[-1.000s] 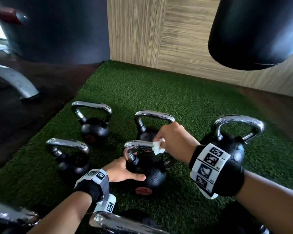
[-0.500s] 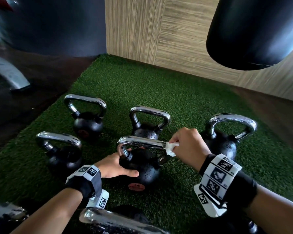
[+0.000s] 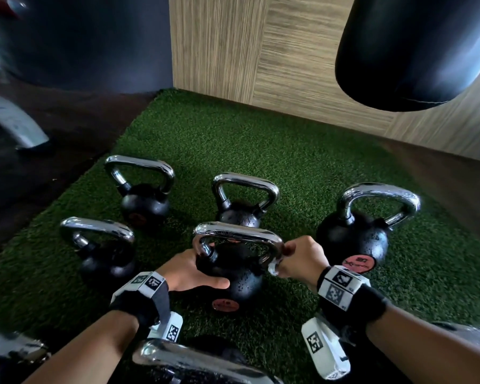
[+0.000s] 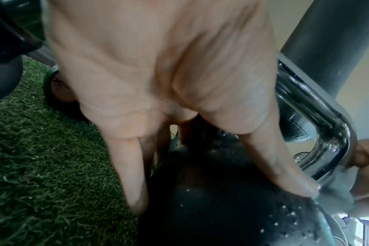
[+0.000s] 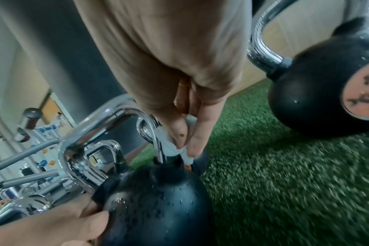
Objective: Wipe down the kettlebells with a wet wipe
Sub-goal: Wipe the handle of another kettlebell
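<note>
A green turf mat (image 3: 261, 151) covered the middle of the head view, bordered by a wood-grain wall (image 3: 288, 65) at upper centre and dark flooring (image 3: 39, 151) at left. A black punching bag (image 3: 416, 48) hung at upper right.

Several kettlebells stood upright on the turf. The largest kettlebell (image 3: 355, 236), with a pink label, stood at right of centre. Two smaller units stood behind centre: the rear-left kettlebell (image 3: 144, 203) and the rear-centre kettlebell (image 3: 241, 214). A left kettlebell (image 3: 103, 261) stood at the left of the group.

The centre kettlebell (image 3: 233, 275) stood in the lower middle of the frame, water droplets visible on its black body. Its chrome handle (image 3: 237, 231) spanned the top.

The left hand (image 3: 189, 270) rested against the left side of the body, fingers extended along the surface and thumb laid across the front; the fingers were spread, not curled tight.

The right hand (image 3: 299, 259) was at the right corner of the handle. In the right wrist view, thumb and fingers (image 5: 202, 126) were pinched together on the white wet wipe (image 5: 175, 146), pressing it against the right upright of the handle just above the body.
</note>
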The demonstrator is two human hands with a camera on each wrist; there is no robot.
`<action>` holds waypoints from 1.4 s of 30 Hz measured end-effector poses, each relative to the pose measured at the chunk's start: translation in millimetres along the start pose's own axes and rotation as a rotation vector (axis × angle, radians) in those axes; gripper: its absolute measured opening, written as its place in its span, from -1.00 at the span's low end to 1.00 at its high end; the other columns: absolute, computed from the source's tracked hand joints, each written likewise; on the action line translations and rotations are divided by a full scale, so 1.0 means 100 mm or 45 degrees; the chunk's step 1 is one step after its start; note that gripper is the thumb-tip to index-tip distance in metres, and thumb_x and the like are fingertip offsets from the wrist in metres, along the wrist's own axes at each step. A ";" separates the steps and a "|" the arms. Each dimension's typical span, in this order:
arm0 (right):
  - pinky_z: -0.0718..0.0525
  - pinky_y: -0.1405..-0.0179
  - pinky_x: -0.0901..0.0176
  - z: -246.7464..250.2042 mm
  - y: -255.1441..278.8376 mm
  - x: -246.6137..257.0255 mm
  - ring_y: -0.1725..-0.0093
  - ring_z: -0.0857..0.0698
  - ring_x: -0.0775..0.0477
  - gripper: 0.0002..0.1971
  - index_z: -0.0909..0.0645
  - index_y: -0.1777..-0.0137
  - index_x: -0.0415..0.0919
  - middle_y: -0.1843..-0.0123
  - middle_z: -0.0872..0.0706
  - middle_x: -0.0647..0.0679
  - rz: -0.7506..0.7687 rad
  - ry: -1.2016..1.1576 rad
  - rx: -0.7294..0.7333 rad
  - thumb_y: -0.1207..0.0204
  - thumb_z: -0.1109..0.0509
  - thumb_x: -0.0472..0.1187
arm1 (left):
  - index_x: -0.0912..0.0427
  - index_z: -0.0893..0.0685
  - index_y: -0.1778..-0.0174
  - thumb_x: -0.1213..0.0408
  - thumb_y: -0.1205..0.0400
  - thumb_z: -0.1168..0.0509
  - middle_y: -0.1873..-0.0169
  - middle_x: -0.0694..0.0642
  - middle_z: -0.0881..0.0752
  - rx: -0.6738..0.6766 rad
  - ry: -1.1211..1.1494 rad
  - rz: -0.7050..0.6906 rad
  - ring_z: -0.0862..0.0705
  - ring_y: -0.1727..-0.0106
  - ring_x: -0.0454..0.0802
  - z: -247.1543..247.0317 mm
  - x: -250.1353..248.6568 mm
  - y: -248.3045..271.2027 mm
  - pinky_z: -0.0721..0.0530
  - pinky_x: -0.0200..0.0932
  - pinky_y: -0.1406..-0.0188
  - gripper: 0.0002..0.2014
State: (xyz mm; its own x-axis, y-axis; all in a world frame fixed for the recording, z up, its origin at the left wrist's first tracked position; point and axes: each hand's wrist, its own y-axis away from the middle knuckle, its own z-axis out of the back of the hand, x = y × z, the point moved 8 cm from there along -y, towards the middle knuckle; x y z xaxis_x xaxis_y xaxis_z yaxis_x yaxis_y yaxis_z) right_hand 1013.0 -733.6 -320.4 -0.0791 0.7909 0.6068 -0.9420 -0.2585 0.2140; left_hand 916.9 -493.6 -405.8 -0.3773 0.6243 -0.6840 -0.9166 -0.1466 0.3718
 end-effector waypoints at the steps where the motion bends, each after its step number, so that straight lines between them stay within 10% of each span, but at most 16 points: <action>1: -0.84 0.32 0.13 -0.07 -0.01 -0.04 0.44 -0.74 0.05 -0.89 -0.76 0.42 -0.27 0.50 -0.74 0.00 -0.026 -0.024 0.028 -0.25 -0.64 -0.35 | -0.45 -0.64 0.08 -0.62 0.07 -0.49 0.00 -0.38 -0.66 -0.021 -0.037 0.012 -0.63 -0.16 -0.23 0.01 -0.01 0.01 -0.50 -0.34 -0.09 -0.32; 4: -0.79 0.39 0.27 -0.12 -0.08 -0.08 0.40 -0.71 0.04 -0.90 -0.77 0.35 -0.23 0.43 -0.73 -0.02 -0.030 -0.004 0.036 -0.31 -0.61 -0.39 | -0.32 -0.68 -0.23 -0.50 -0.06 -0.57 -0.10 -0.26 -0.71 -0.043 -0.198 0.017 -0.66 -0.19 -0.17 0.06 -0.04 0.07 -0.58 -0.28 -0.16 -0.19; 8: -0.40 0.66 0.66 0.43 -0.19 0.19 0.38 -0.60 0.34 -0.89 -0.86 0.13 -0.13 0.25 -0.78 0.07 0.139 0.037 -0.301 -0.43 -0.60 -0.34 | -0.14 -0.41 -0.65 0.32 -0.40 -0.63 -0.37 -0.06 -0.73 -0.208 -0.196 0.050 -0.73 -0.26 -0.07 0.55 -0.15 0.17 -0.66 -0.20 -0.29 -0.10; 13: -0.63 0.36 0.57 0.93 -0.05 0.82 0.19 -0.78 0.22 -0.71 -0.82 -0.06 -0.07 0.05 -0.86 0.07 0.470 -0.256 -0.430 -0.35 -0.69 -0.29 | -0.13 -0.77 -0.32 0.18 -0.66 -0.44 -0.09 -0.14 -0.86 -0.649 0.132 -0.403 -0.81 -0.08 -0.24 1.38 -0.83 0.41 -0.67 -0.43 -0.10 -0.70; 18: -0.52 0.33 0.67 0.85 0.30 1.34 0.20 -0.76 0.33 -0.53 -0.66 -0.21 0.00 0.06 -0.85 0.14 0.840 -0.335 -0.325 -0.33 -0.71 -0.21 | 0.02 -0.85 -0.17 -0.20 -0.45 -0.46 -0.11 0.06 -0.87 -0.179 0.800 -0.498 -0.85 -0.15 0.01 1.24 -1.38 0.42 -0.83 -0.17 -0.03 -0.52; 27: -0.46 0.25 0.42 0.78 0.37 1.54 0.23 -0.53 0.17 -0.60 -0.54 0.04 -0.03 0.06 -0.58 0.05 0.999 -0.150 -0.537 -0.23 -0.68 -0.13 | 0.24 -0.88 -0.09 0.31 -0.50 -0.51 -0.05 0.25 -0.87 -0.070 0.983 -0.484 -0.86 -0.05 0.03 1.08 -1.46 0.38 -0.83 -0.18 0.01 -0.75; 35: -0.65 0.24 0.40 0.52 0.08 1.11 -0.11 -0.58 0.05 -0.07 -0.36 -0.39 0.39 -0.27 -0.36 -0.01 0.767 -0.154 0.008 -0.04 -0.73 -0.07 | 0.07 -0.88 -0.06 0.42 -0.58 -0.51 0.03 0.03 -0.90 -0.193 0.704 -0.515 -0.84 -0.01 -0.15 1.08 -1.31 0.41 -0.76 -0.36 0.05 -0.80; 39: -0.80 0.24 0.05 0.26 -0.23 0.49 -0.11 -0.68 -0.18 -0.20 -0.47 -0.35 0.16 -0.21 -0.53 -0.09 0.369 -0.066 0.302 -0.16 -0.63 -0.46 | -0.13 -0.87 -0.14 0.15 -0.61 -0.53 -0.06 -0.24 -0.85 -0.522 -0.033 -0.661 -0.81 -0.10 -0.31 1.05 -1.31 0.47 -0.75 -0.20 -0.20 -0.80; 42: -0.79 -0.04 0.02 -0.18 -0.24 0.15 -0.06 -0.80 -0.12 -0.36 -0.68 -0.21 -0.10 -0.08 -0.84 -0.08 0.310 0.001 0.506 -0.12 -0.75 -0.44 | -0.01 -0.87 -0.16 0.17 -0.60 -0.53 -0.11 -0.17 -0.85 -0.586 -0.127 -0.822 -0.73 -0.14 -0.51 0.86 -1.39 0.51 -0.64 -0.47 -0.26 -0.78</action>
State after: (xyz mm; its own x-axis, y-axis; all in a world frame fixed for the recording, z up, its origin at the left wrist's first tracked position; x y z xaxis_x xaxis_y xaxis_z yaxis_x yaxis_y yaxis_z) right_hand 1028.5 -705.5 -330.1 -0.2831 0.6812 0.6752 -0.6977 -0.6293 0.3424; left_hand 933.6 -522.0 -238.3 0.2401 0.7566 -0.6082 -0.9207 -0.0211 -0.3897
